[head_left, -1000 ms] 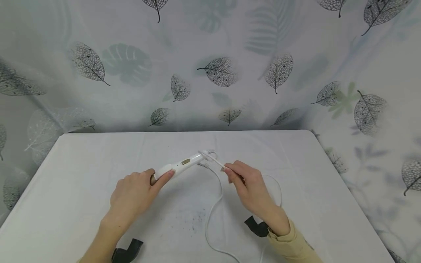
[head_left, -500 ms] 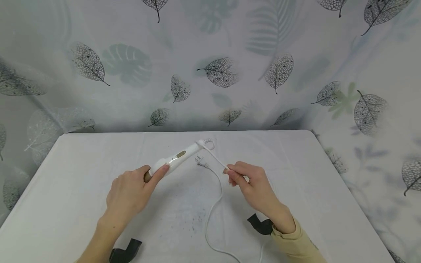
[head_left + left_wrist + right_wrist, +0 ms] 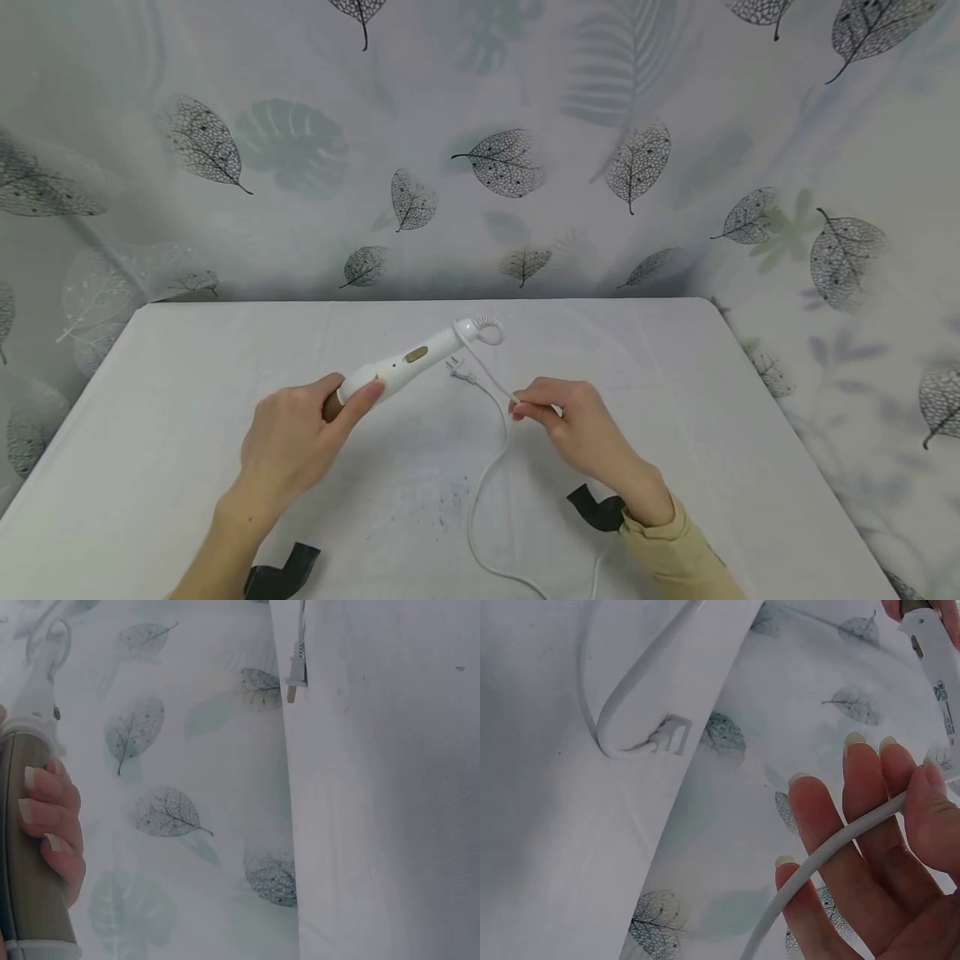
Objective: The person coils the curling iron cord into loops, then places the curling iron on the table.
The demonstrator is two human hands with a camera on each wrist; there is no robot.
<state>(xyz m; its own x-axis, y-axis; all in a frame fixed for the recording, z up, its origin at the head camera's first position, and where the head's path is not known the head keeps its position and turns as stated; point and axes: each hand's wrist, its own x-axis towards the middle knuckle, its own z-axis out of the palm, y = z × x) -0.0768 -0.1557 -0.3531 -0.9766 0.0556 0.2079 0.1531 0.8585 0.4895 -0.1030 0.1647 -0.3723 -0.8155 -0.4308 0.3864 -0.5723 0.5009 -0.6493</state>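
The left hand [image 3: 291, 440] curls its fingers round a white-and-brown, stick-shaped plastic appliance [image 3: 397, 367], partly hiding it; the right hand [image 3: 585, 429] pinches its thin white cord [image 3: 832, 847]; dark print [image 3: 940, 691] beyond those fingers is illegible.

My handheld device [image 3: 395, 369] has a smooth, slightly glossy white plastic body; its brown-gold section [image 3: 30, 862] has a satin sheen (metal or coated plastic, can't tell). Cord [image 3: 832, 844] = smooth, matt plastic or rubber. Plug [image 3: 297, 671]: plastic w/ brassy metal prongs [image 3: 292, 694]. Table cover [image 3: 187, 400]: matt, clothlike. My sleeve [image 3: 678, 546]: wrinkled fabric, approx. matt.
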